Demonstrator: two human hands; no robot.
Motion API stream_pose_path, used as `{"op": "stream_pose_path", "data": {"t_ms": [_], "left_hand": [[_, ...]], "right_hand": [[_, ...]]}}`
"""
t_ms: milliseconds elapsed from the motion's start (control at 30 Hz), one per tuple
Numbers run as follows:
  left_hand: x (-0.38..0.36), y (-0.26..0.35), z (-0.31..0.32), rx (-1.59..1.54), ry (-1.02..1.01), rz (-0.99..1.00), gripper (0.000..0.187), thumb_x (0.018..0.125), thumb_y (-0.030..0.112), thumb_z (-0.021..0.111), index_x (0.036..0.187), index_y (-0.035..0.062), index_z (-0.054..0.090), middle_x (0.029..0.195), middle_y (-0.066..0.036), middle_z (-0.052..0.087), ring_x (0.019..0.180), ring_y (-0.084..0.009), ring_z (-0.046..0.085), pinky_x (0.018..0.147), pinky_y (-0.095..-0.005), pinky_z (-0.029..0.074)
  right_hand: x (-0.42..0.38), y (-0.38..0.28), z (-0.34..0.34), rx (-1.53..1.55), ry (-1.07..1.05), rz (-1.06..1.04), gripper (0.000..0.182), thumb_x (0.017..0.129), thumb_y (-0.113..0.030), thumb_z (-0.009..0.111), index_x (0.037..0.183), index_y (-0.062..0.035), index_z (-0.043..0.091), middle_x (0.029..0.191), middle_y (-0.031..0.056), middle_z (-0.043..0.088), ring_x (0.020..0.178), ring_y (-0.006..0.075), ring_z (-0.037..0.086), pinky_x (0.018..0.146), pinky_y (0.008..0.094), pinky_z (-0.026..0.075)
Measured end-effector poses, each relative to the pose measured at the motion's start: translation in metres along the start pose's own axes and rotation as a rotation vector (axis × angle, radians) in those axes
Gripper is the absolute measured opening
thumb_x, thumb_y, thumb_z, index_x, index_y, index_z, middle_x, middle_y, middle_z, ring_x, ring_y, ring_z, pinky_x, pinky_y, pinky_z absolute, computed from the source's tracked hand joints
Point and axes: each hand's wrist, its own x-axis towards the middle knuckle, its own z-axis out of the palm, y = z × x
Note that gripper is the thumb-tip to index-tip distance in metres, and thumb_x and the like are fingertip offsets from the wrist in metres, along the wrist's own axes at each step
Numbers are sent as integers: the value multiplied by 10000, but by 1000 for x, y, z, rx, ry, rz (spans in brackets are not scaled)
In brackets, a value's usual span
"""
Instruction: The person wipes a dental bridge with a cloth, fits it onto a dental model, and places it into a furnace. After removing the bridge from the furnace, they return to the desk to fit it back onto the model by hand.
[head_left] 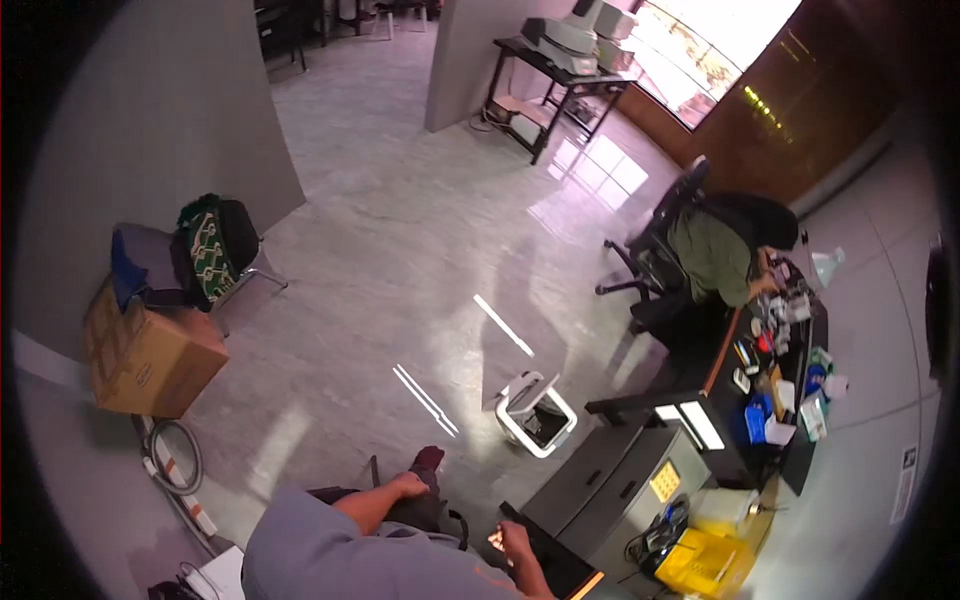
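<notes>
I am seated, with my grey shirt [370, 550] filling the bottom of the head view. My left hand [409, 485] lies on my dark-clothed leg [425, 510], its fingers resting there with nothing visible in them. At the edge of a dark desk [545, 548] is my right hand [513, 541], raised a little with its fingers bent inward. Bright light falls on those fingertips, and whether they hold something small is not clear. A dark red sock or shoe [430, 458] shows beyond my left hand.
A white bin [537, 440] stands on the floor ahead, beside grey drawers [590, 480]. A yellow container [705, 562] is at lower right. Another person [715, 245] sits at a cluttered workbench [720, 365]. On the left are a cardboard box [160, 350] and a chair [265, 275] with a bag.
</notes>
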Motion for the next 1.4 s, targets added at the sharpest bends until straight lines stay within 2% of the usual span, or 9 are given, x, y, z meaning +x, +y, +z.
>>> {"op": "stream_pose_path", "data": {"t_ms": [200,400,767,867,933,1133,1233,1333,1400], "left_hand": [[1,-29,-130,-509,307,-116,307,843,351,704,905,56,763,873,-110,750,671,-229,696,692,-373,570],[-12,11,-228,-1071,386,-176,160,950,183,642,1051,59,659,818,-68,665,615,-164,608,480,-309,437],[32,89,-346,-1247,341,-413,207,960,261,549,977,95,673,777,-60,654,614,-186,611,506,-345,484],[62,87,-392,469,398,261,157,941,258,549,956,125,631,749,-58,600,641,-228,589,550,-398,477],[92,120,-461,-348,294,-211,166,927,255,567,963,116,649,782,-68,625,682,-234,615,594,-410,495],[202,242,-602,-119,293,-30,202,884,246,621,984,89,700,884,-96,700,806,-251,693,726,-445,550],[262,306,-668,589,211,157,220,865,243,649,971,66,727,933,-117,738,868,-259,735,795,-450,581],[340,367,-737,-252,187,-330,281,847,270,646,979,42,743,984,-152,752,906,-298,748,822,-450,589],[377,404,-806,149,141,-59,336,835,285,618,1019,39,753,1055,-193,745,953,-327,743,851,-456,583]], "right_hand": [[57,-206,17,-143,28,-453,237,952,-208,575,924,-4,691,720,118,705,526,166,604,491,308,456],[61,-371,43,297,-88,-415,78,942,-132,608,886,-78,614,693,10,541,607,120,551,559,287,449],[167,-648,80,199,-237,-435,147,949,-166,642,847,-67,605,722,65,602,641,172,606,552,284,461],[169,-748,99,108,-298,-562,158,944,-191,655,852,-70,614,743,56,617,677,161,608,617,299,482],[175,-826,113,55,-316,-606,166,941,-220,666,860,-79,629,783,44,632,747,150,612,705,320,495],[269,-929,107,98,-325,-391,138,947,-201,664,878,-85,634,810,55,644,775,170,637,687,328,505],[371,-947,73,205,-119,-263,124,942,-186,661,881,-83,632,791,73,647,747,184,641,620,339,499],[457,-934,11,323,185,-80,144,921,-149,623,836,-34,622,708,97,633,583,213,611,479,377,448],[481,-898,-42,129,345,151,176,909,-140,589,786,-18,615,679,118,645,500,226,577,431,397,420]]}}
